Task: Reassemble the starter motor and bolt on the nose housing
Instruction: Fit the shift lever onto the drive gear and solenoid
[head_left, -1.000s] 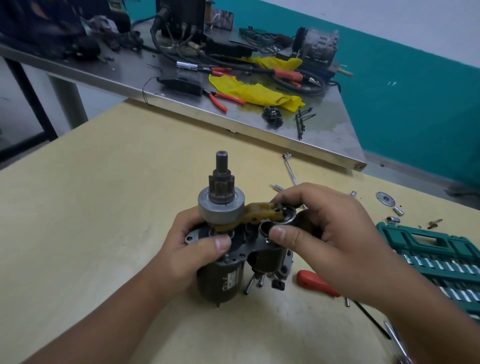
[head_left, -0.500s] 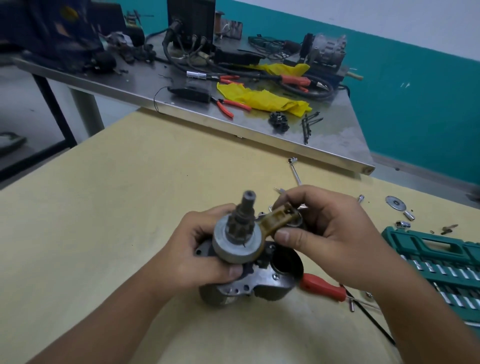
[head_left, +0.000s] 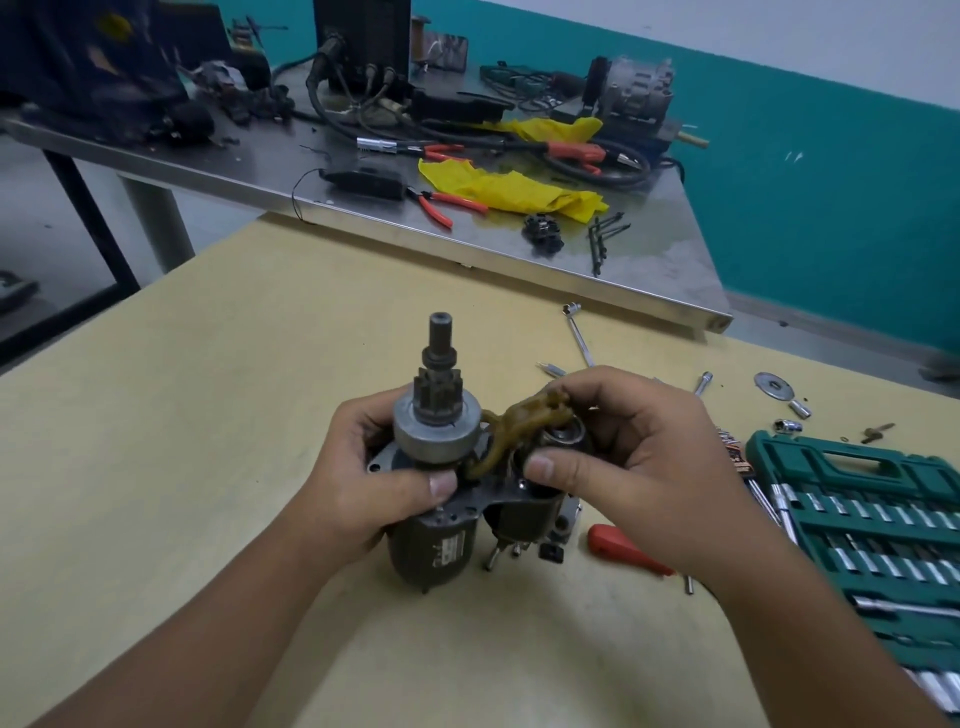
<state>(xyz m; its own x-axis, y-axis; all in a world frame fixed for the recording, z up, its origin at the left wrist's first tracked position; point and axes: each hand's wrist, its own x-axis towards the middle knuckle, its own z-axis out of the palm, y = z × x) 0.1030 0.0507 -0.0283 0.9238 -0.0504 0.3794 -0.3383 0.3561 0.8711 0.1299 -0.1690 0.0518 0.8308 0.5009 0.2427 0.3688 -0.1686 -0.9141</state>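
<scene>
The starter motor (head_left: 434, 548) stands upright on the yellow table (head_left: 156, 467), dark body down, pinion shaft (head_left: 439, 358) pointing up above a grey clutch drum (head_left: 435, 434). My left hand (head_left: 374, 478) wraps the motor's top flange from the left. My right hand (head_left: 618, 462) pinches the solenoid plunger (head_left: 563, 434) beside the drum. A brownish-yellow shift fork (head_left: 511, 428) links the plunger to the drum. The solenoid body (head_left: 524, 517) sits below my right thumb. No nose housing is in sight.
A green socket set case (head_left: 862, 514) lies open at right. A red-handled screwdriver (head_left: 626, 556) lies under my right wrist. Loose bolts, a washer (head_left: 773, 385) and sockets are scattered behind. A steel bench (head_left: 467, 244) with pliers, yellow cloth and cables stands beyond.
The motor had been tipped toward me half a second ago; now it stands upright again with the shaft pointing up. Both hands have kept their hold.
</scene>
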